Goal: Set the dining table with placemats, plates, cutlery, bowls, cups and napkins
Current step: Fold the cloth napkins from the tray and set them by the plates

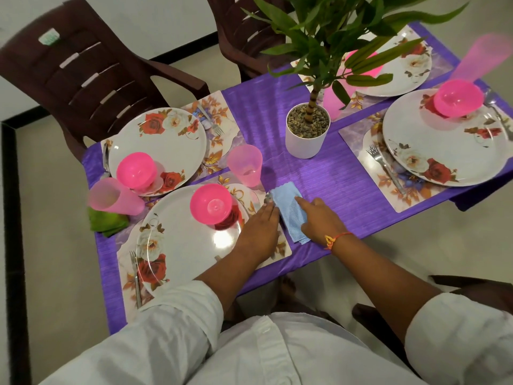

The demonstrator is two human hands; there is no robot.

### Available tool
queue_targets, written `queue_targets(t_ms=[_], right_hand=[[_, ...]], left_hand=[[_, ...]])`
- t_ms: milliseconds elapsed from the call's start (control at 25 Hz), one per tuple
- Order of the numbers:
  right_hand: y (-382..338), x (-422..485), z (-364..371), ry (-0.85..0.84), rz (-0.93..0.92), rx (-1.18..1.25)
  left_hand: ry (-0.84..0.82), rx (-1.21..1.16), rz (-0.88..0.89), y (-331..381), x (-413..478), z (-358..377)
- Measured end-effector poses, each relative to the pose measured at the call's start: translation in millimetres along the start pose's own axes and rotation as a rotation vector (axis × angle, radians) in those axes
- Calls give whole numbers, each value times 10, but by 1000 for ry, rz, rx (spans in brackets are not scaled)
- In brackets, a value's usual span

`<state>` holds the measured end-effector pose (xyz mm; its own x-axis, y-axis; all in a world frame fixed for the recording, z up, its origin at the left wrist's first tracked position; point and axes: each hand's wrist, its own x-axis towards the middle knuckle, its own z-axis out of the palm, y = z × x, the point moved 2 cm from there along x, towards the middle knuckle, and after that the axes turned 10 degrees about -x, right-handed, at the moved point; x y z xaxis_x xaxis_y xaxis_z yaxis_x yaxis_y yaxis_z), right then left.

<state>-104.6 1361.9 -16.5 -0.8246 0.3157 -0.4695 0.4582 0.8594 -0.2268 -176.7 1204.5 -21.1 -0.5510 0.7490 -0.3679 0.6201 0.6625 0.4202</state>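
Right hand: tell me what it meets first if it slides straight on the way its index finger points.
The right hand presses the blue napkin. Past the napkin's far edge lies bare purple tablecloth, then probably the upright pink cup, though the line may just skim its right side.

Table surface: purple cloth, four placemats laid.
The table (319, 168) is fully covered by a purple cloth (341, 187). On it lie the near left placemat (281, 247), far left placemat (219, 140), near right placemat (416, 197) and far right placemat (358, 99). A white plant pot (307, 137) stands on the cloth between the pairs. A blue napkin (290, 212) overlaps the near left placemat's edge. A green napkin (109, 223) sits at the left edge under a pink cup (113, 197).
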Motion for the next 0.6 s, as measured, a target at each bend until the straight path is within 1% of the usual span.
queue_targets(t_ms=[80, 200, 360, 480, 600], right_hand=[[21, 2, -26, 6, 44, -21], [37, 15, -63, 3, 65, -38], [3, 47, -66, -12, 13, -24], [-31, 116, -92, -25, -10, -24], [-23, 110, -105, -34, 14, -45]], left_hand=[[-57, 107, -19, -42, -5, 13], [-52, 247, -5, -42, -15, -8], [-12, 249, -95, -43, 11, -22], [33, 263, -99, -53, 37, -40], [82, 209, -96, -32, 61, -57]])
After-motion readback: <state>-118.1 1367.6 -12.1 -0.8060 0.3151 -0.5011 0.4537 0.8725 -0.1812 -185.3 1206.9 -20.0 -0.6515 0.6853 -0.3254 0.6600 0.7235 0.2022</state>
